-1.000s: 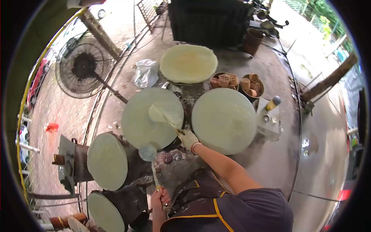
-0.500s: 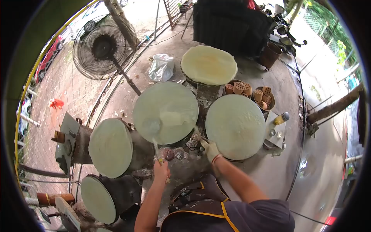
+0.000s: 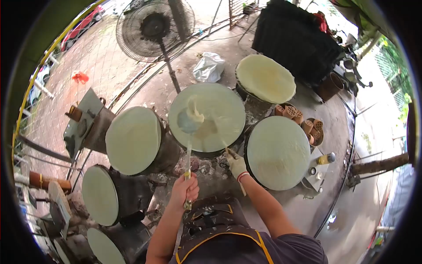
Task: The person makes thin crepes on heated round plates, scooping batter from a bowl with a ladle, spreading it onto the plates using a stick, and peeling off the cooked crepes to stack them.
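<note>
My bare left hand (image 3: 185, 190) is closed around the handle of a long ladle (image 3: 188, 123). The ladle's round head is over the left part of the middle griddle (image 3: 215, 94), by a streak of cream-coloured batter (image 3: 194, 108). A darker patch shows beside it on the pale surface. My right hand (image 3: 236, 163), in a light glove, grips a thin wooden-handled tool (image 3: 224, 143). Its far end is at the griddle's front right edge; whether it touches is unclear. To the right of that hand is another round griddle (image 3: 279, 154) with a pale layer on it.
More coated griddles stand left (image 3: 133, 141), lower left (image 3: 99, 196) and back right (image 3: 266, 78). Perforated clay cylinders (image 3: 292, 113) sit in pots at right. A yellow-labelled container (image 3: 326, 158) lies beyond the right griddle. A fan (image 3: 155, 27) stands behind, near a plastic bag (image 3: 209, 67).
The ladle head has shifted on the middle griddle, and the batter is now a curled streak with a darker patch beside it. My view has turned, and more griddles show at lower left.
</note>
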{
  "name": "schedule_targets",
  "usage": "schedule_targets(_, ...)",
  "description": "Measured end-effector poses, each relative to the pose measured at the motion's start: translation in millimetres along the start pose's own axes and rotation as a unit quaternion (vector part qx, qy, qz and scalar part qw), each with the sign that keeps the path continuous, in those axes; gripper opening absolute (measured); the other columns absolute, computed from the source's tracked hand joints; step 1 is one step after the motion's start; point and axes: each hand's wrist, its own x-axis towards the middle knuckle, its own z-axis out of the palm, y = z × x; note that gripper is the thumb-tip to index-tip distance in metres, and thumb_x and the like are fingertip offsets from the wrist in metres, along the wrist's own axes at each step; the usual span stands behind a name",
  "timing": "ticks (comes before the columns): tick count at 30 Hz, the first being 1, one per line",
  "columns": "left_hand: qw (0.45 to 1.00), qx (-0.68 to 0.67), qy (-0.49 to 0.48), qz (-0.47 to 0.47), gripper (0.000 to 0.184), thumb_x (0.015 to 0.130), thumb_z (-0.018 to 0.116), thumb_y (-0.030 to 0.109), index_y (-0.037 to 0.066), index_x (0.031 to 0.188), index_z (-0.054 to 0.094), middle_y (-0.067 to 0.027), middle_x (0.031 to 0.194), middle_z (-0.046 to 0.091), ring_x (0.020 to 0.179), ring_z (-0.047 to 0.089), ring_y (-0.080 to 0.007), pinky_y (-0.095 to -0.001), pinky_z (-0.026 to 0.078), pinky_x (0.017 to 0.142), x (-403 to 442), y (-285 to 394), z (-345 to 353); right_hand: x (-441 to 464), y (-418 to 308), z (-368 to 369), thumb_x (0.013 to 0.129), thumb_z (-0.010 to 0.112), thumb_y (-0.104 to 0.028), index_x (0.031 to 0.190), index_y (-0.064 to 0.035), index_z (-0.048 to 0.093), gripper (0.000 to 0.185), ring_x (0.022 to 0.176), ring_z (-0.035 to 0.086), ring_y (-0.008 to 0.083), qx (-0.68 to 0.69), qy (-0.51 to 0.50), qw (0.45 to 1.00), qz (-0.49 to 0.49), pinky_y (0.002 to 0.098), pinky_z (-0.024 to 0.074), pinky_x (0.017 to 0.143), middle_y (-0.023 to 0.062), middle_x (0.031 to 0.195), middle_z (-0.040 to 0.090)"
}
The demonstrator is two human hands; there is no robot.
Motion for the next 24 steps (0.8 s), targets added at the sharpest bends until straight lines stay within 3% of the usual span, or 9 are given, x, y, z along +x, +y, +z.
schedule_targets(2,0.999,-0.045,0.002,-0.013,0.007,0.09,0.048,0.011,0.006,0.095,0.047,0.0012,0.063,0.038,0.044,0.033,-0.0041,-0.0184,0.028,0.037,1,6,7,-6,-4,13,0.087,0.052,-0.008,0.119,-0.0105,0.058,0.032,0.059,0.048,0.0062,-0.36,-0.036,0.926,-0.106,0.0208,0.0413,0.054,-0.0016,0.069,0.057)
schedule_targets(4,0.997,-0.066,0.023,-0.027,0.006,0.091,0.048,0.011,0.005,0.093,0.048,0.0016,0.063,0.038,0.045,0.033,-0.0033,-0.0176,0.028,0.038,-12,7,5,5,27,7,0.086,0.056,-0.015,0.122,-0.0138,0.054,0.036,0.051,0.044,0.0071,-0.224,-0.091,0.968,-0.071,0.0227,0.0342,0.042,-0.0016,0.064,0.052)
schedule_targets(7,0.989,-0.125,0.077,-0.029,0.007,0.091,0.048,0.011,0.005,0.088,0.046,0.002,0.064,0.039,0.044,0.033,-0.0025,-0.0175,0.029,0.037,-55,8,-11,-19,15,40,0.086,0.058,-0.018,0.119,-0.0128,0.056,0.033,0.049,0.039,0.0026,-0.016,-0.09,0.996,0.025,0.019,0.0297,0.041,-0.0077,0.063,0.045)
schedule_targets(11,0.972,-0.169,0.156,0.042,0.007,0.089,0.05,0.01,0.004,0.089,0.045,0.0006,0.064,0.039,0.044,0.035,-0.0037,-0.0199,0.032,0.036,-120,13,-59,-36,14,117,0.084,0.061,-0.018,0.106,-0.0121,0.061,0.023,0.047,0.038,0.0031,-0.147,-0.109,0.98,0.08,0.0209,0.0275,0.04,-0.008,0.061,0.043)
schedule_targets(14,0.948,-0.19,0.231,0.105,0.009,0.087,0.048,0.006,0.004,0.096,0.046,-0.0007,0.065,0.04,0.043,0.035,-0.0054,-0.0192,0.03,0.036,-166,20,-110,-58,9,199,0.083,0.063,-0.019,0.101,-0.0118,0.063,0.02,0.048,0.037,0.0034,-0.179,-0.199,0.955,0.129,0.0219,0.0266,0.04,-0.008,0.057,0.04)
schedule_targets(18,0.901,-0.225,0.327,0.173,0.012,0.085,0.048,0.002,0.004,0.096,0.045,-0.001,0.063,0.039,0.042,0.035,-0.0063,-0.021,0.03,0.035,-222,35,-187,-51,59,337,0.083,0.059,-0.02,0.106,-0.0054,0.061,0.028,0.055,0.044,0.006,-0.316,-0.347,0.882,-0.05,0.0233,0.0347,0.046,-0.0018,0.066,0.052)
schedule_targets(19,0.887,-0.237,0.353,0.182,0.013,0.084,0.048,0.002,0.004,0.096,0.045,-0.001,0.062,0.039,0.042,0.034,-0.0062,-0.0213,0.03,0.035,-236,40,-203,-72,38,388,0.082,0.058,-0.024,0.106,-0.0016,0.06,0.033,0.067,0.05,0.0101,-0.369,-0.366,0.854,-0.023,0.0263,0.0415,0.058,0.004,0.074,0.058)
schedule_targets(21,0.857,-0.273,0.384,0.208,0.013,0.084,0.048,0.001,0.004,0.096,0.045,-0.001,0.062,0.039,0.041,0.033,-0.0059,-0.0211,0.029,0.034,-263,50,-230,-54,78,474,0.079,0.056,-0.037,0.109,-0.0001,0.057,0.047,0.085,0.06,0.0306,-0.452,-0.39,0.792,-0.123,0.0371,0.0448,0.076,0.0194,0.087,0.063)
schedule_targets(24,0.823,-0.311,0.404,0.251,0.013,0.084,0.048,0.002,0.003,0.097,0.045,-0.0008,0.062,0.039,0.041,0.033,-0.0054,-0.0197,0.028,0.034,-304,59,-265,-42,116,595,0.079,0.054,-0.038,0.109,-0.004,0.058,0.046,0.094,0.057,0.0387,-0.503,-0.349,0.769,-0.183,0.0421,0.0448,0.08,0.0227,0.097,0.062)
